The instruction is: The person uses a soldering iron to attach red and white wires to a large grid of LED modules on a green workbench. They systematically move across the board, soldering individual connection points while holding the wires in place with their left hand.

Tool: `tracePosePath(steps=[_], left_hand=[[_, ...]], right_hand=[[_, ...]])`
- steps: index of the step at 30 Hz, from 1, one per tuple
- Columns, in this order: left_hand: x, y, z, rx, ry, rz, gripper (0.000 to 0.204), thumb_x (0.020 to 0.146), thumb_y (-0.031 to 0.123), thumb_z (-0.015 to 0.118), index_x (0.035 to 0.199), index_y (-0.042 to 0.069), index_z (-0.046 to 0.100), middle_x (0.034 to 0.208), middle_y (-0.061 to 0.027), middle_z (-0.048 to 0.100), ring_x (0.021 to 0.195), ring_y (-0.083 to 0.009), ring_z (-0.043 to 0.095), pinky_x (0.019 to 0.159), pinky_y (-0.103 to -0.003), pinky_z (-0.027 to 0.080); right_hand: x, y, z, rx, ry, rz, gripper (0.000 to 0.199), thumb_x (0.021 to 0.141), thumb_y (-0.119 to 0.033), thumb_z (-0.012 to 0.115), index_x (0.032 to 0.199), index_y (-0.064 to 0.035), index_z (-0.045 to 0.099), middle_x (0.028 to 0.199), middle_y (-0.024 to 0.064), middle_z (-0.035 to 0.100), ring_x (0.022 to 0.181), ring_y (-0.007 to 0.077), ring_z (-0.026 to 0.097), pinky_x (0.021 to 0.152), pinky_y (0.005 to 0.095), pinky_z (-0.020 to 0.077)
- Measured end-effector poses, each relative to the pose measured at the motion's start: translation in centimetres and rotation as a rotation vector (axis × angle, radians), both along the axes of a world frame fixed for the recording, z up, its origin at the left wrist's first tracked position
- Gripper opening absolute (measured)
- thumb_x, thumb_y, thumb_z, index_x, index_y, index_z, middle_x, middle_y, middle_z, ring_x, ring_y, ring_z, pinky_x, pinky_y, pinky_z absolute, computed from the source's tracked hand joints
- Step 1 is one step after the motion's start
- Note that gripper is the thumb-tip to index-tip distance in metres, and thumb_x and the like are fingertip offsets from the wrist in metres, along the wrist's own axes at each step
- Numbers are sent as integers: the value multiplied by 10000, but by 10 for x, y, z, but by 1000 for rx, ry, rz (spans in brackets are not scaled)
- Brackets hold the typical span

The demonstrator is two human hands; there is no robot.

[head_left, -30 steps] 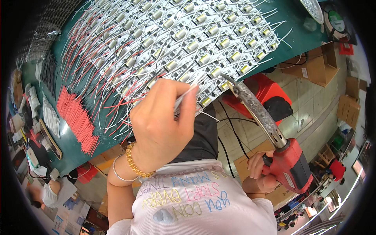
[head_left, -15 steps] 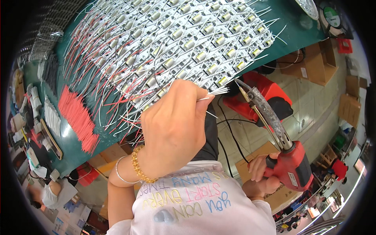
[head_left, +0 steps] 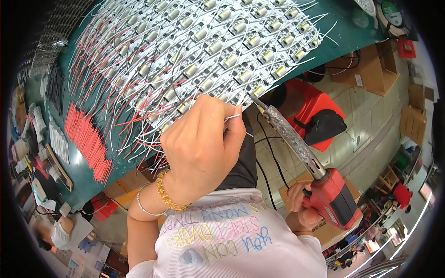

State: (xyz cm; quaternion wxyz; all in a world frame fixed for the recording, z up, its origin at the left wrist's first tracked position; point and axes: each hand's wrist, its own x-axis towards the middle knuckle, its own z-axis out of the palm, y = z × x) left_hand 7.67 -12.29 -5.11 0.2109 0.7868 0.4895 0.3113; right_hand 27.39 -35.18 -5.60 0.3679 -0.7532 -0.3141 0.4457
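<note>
Soldering at the worktop edge

Left hand (head_left: pixel 201 143): pinched on thin white wire (head_left: pixel 233 117), just beside near edge of circuit board sheet (head_left: pixel 194 51). Right hand (head_left: pixel 301 208): clamped on red soldering gun (head_left: pixel 331 199), tip at board edge. Green worktop (head_left: pixel 343 28) underneath; red wire bundle (head_left: pixel 85 139) to left.

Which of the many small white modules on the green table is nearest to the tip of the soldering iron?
The module at the array's near edge, directly at the soldering iron tip.

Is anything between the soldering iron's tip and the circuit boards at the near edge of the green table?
Nothing visible. The red-handled soldering iron in the right hand has its tip at the edge boards. The left hand pinches a thin white wire just beside it, not across its path.
</note>
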Motion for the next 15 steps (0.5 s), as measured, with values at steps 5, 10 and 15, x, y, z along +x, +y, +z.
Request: tracePosePath(steps=[5,10,15], left_hand=[[-1,2,-1,-9,-6,-6,160,723,24,714,776,67,569,643,-43,510,470,-186,510,433,-304,371],[-4,1,-1,7,12,0,164,718,23,715,771,69,567,644,-41,516,469,-186,510,433,-303,372],[-2,0,0,-5,-11,12,171,707,21,715,763,77,564,648,-37,524,471,-184,514,433,-303,374]], right_hand=[[-12,21,6,22,-132,41,89,648,-124,637,715,-85,594,618,120,496,555,321,493,500,366,363],[-7,23,15,-169,-161,191,117,648,-121,632,755,-77,613,635,151,524,585,380,522,504,387,387],[-10,18,15,-137,-228,96,137,657,-133,615,774,-60,617,628,158,518,573,397,501,507,396,398]])
